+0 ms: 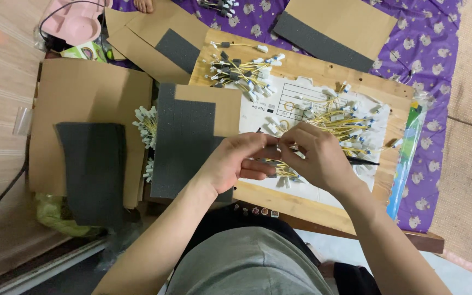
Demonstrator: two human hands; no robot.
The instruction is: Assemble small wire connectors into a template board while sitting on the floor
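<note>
Two hands: both meet over the mid-front of the wooden board (279, 205), fingertips touching each other.
L hand (236, 161): fingers curled in, thumb + forefinger pinched on a small dark piece w/ thin yellow wire; rest of fingers folded under.
R hand (312, 155): fingers bent down & pressed together at the tips, pinching the same small wire piece (271, 153) from the other side. Can't tell the exact part, too small.
Wire piece: held between both hands, just above the white paper sheet (301, 98), near board's front edge.
Loose wires: big pile of yellow wires w/ white plugs (350, 123) on the paper toward board's right edge, just beside R hand; a few lie under the hands.
2nd bundle (241, 71): yellow wires w/ dark + white ends, at board's far-left corner, well apart from hands.
Black tool (364, 162): thin, dark, lying by R hand toward the right edge; kind unclear.
Foam pad (184, 136): dark grey, on cardboard (208, 104), overlapping board's left edge, touching L wrist area.
Off board, left: more cardboard (83, 93) w/ another dark foam sheet (91, 169); white plugs (147, 125) peek out between.
Cloth (427, 49): purple, patterned, under the board at far + right sides.
</note>
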